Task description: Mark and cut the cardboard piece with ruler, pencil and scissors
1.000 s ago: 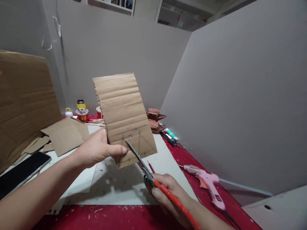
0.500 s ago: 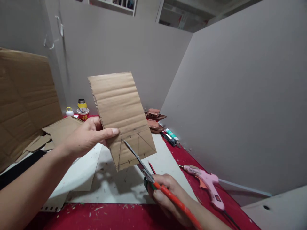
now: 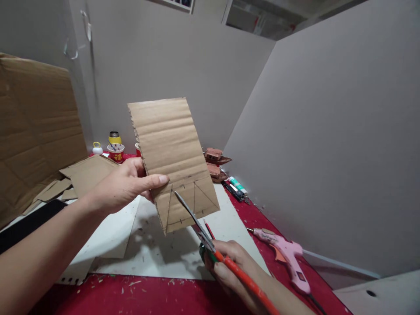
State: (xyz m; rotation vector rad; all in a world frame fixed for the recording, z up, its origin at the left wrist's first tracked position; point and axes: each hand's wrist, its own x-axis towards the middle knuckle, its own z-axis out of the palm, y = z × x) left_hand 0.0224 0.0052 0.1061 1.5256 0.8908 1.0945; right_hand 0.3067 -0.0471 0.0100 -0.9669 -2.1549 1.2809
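My left hand [image 3: 131,183] pinches the left edge of a piece of corrugated cardboard [image 3: 167,140], thumb on its front. The cardboard is held up, tilted, over the table; pencil-like lines near its lower end form slanted shapes. Closed around red-orange handles, my right hand [image 3: 232,267] holds a pair of scissors [image 3: 197,223]. One blade lies in front of the cardboard's marked part, its tip near the top of a slanted line; the other blade is mostly hidden behind the cardboard. A red pencil [image 3: 209,229] shows just behind the scissors.
A pink glue gun [image 3: 285,253] lies at the right on the red tablecloth [image 3: 131,295]. White sheets [image 3: 154,258] cover the middle. Cardboard pieces [image 3: 92,173] and a large cardboard panel [image 3: 39,131] are at left. Small model boats [image 3: 215,162], a paper cup [image 3: 116,153] and a tube [image 3: 238,184] sit farther back.
The cardboard, both hands and the scissors appear slightly farther right in view, as does the background. The scissors keep nearly the same place against the cardboard.
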